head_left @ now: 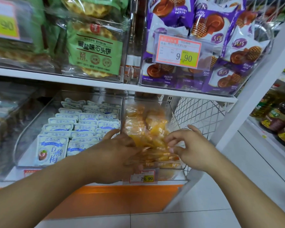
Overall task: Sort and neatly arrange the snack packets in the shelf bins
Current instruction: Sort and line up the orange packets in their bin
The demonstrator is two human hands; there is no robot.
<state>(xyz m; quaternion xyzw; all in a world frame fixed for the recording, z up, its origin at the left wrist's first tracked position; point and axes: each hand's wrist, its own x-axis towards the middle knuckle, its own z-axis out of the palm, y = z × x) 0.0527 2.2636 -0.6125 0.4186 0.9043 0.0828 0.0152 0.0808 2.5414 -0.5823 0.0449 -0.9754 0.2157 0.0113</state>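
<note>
Both hands reach into the clear bin [174, 112] at the right end of the lower shelf [155, 89], where the orange snack packets [148, 127] lie stacked in a loose, somewhat slanted pile. The left hand [120, 148] lies over the near left part of the pile, fingers spread and pressed among the packets; motion blur hides whether any finger curls round one. The right hand [186, 143] is at the near right side of the same bin — its thumb and forefinger are bent towards each other over the clear edge of a packet, but the blur makes it hard to tell if they really pinch it.

Just left of this bin, a wider clear bin [31, 122] holds white-and-blue packets [82, 127] standing in tidy rows, touching one another. A price tag reading 29.90 [142, 178] hangs on the front of the orange packets' bin.

On the upper shelf [56, 74], green waffle-cracker packets [94, 50] fill a clear box, and beside them to the right purple-and-white pastry packets [220, 46] are heaped behind a tag reading 9.90 [178, 52]. White wire mesh [197, 112] closes the shelf's right end — beyond it, dark bottles [276, 119] stand on another rack.
</note>
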